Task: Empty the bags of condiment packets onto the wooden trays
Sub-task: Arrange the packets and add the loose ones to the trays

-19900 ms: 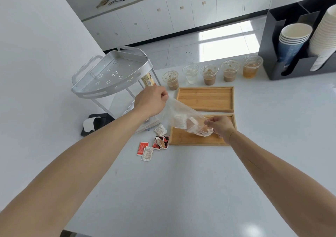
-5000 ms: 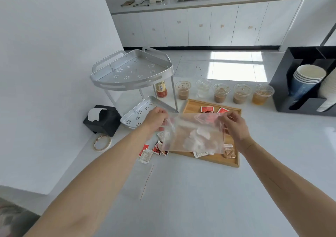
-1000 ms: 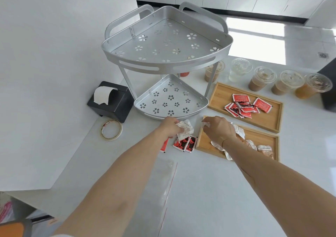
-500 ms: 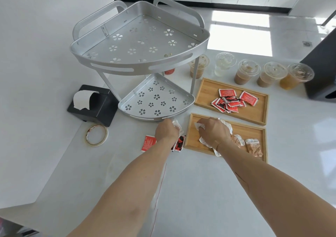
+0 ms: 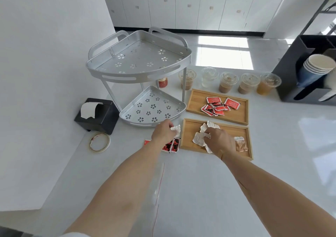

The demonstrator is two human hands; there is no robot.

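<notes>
Office pantry: cabinets (image 5: 181, 8), cup dispenser (image 5: 298, 84).

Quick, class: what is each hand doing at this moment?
Left hand: closed on a white packet, beside the near tray.
Right hand: fingers pinching white packets over that tray.

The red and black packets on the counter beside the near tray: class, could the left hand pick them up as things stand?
Probably yes. The left hand hovers right over the red and black packets, nothing between them, but it already holds a white packet.

Matt wooden trays (image 5: 192, 131), perforated brushed-metal rack (image 5: 138, 73), glossy white counter (image 5: 200, 191).
</notes>
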